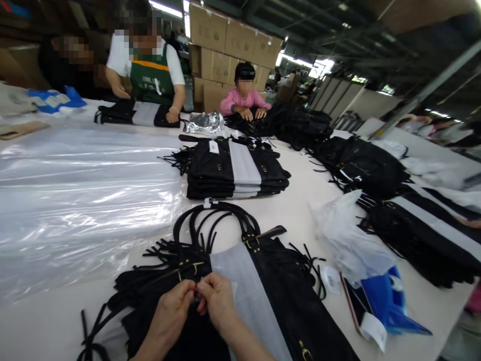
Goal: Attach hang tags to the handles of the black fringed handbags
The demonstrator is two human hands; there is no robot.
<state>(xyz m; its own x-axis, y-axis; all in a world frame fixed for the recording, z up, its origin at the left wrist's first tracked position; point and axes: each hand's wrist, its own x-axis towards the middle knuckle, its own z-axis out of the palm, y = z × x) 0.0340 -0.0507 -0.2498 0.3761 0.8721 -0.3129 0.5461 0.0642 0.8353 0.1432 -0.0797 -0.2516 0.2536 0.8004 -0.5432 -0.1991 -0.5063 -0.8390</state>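
A black bag [300,286] with looped handles, fringes and brass-coloured buckles lies on the white table in front of me. A pale grey strip [250,291] runs across its middle. Above the bag, my left hand [175,303] and my right hand [218,298] meet, fingertips pinched close together beside the strip. Something small shows between the fingers, with a bit of red, too small to name. Beyond the handles is a stack of black bags [210,168] with a similar strip and a white tag.
Clear plastic sheets [82,185] cover the left of the table [296,200]. On the right are a crumpled white plastic bag [349,240], a blue packet [387,301] and more black bags [424,230]. Across the table, people handle black bags; cardboard boxes [210,35] stand behind.
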